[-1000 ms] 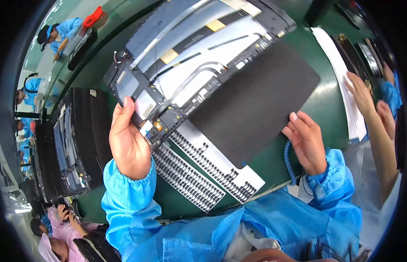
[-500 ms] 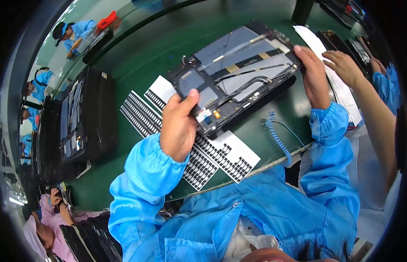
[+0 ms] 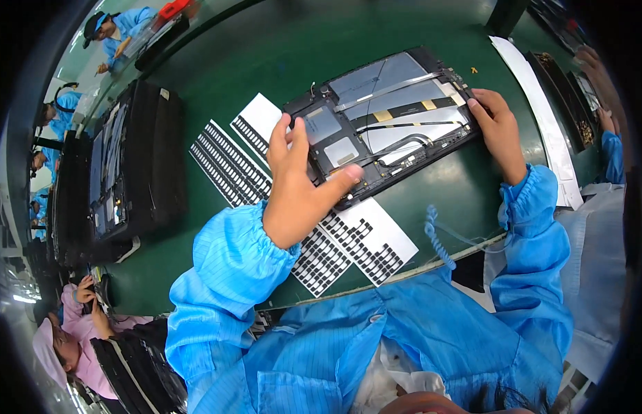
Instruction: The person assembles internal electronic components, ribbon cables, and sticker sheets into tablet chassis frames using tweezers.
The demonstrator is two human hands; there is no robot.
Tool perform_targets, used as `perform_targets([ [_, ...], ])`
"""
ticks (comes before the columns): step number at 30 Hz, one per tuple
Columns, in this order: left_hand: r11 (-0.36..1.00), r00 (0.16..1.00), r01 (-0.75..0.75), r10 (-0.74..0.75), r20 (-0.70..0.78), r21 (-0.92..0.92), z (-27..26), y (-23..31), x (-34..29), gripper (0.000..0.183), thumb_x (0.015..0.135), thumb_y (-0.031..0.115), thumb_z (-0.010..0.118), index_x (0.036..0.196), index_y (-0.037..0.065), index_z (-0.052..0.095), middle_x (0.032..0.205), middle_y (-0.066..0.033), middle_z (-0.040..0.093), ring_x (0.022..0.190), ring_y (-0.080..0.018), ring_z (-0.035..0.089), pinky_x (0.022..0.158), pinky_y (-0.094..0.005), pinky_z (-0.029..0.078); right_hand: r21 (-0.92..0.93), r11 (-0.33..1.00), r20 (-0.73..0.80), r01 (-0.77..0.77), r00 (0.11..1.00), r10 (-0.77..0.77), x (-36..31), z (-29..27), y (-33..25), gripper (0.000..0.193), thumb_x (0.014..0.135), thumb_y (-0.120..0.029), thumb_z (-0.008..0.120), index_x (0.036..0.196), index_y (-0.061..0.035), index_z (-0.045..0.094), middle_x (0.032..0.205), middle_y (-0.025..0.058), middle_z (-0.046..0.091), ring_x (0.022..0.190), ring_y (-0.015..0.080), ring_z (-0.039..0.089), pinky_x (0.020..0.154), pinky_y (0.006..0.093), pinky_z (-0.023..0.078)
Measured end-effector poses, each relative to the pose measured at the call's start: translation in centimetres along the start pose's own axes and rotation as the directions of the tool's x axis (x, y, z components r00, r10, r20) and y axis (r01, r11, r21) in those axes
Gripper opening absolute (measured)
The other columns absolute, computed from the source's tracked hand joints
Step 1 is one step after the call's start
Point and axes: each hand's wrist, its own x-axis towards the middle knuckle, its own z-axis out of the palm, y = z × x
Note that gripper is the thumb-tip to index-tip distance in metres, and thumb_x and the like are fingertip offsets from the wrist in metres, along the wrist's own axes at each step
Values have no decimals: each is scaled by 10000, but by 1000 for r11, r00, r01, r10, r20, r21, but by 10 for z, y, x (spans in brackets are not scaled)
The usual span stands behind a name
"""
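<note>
An opened tablet (image 3: 397,145) with its inner parts bared lies on the green table, tilted up to the right; grey battery panels, flat cables and thin wires show. My left hand (image 3: 297,183) is at its left end, thumb stretched over the near left corner and fingers spread upward along the left edge. With thumb on top and fingers curled at the far right corner, my right hand (image 3: 500,127) grips the tablet's right end. Sheets of small black stickers (image 3: 314,265) lie under and beside its left end; another sticker sheet (image 3: 383,245) has bare patches.
Stacked black trays (image 3: 138,159) with another opened device stand at the left. A blue coiled cord (image 3: 438,238) hangs at the table's near edge. White strips (image 3: 538,117) and a dark tray (image 3: 559,96) lie at the right. Other people sit around the table.
The tablet has come down to the table and shifted slightly right. My left fingers have loosened and spread. A neighbour's arm reaching in at the right has withdrawn.
</note>
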Motion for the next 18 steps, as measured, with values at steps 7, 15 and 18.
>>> perform_targets([
  [7,881,930,-344,272,248,324,-12,-19,7,1128,512,417,799,1333,-60,191,1348,-363,128,1260,-502,115,1030,-495,177,-171,923,138,344,936,-324,-15,-4,-31,478,742,-259,673,1137,-27,536,1248,202,428,1118,345,425,955,388,325],
  [15,785,799,-596,558,225,167,-32,-1,-35,529,553,133,758,1025,-1,561,1042,-157,498,924,-284,479,754,-362,374,61,948,369,313,875,-313,-102,18,-130,151,642,-23,630,774,-22,555,784,117,517,736,283,524,646,352,419],
  [18,713,698,-699,659,280,64,-13,-6,-45,281,597,69,695,862,10,621,861,-86,572,768,-226,532,634,-307,406,31,937,363,347,870,-334,-114,39,-140,145,645,4,625,765,-6,545,726,117,498,659,286,509,587,364,416],
])
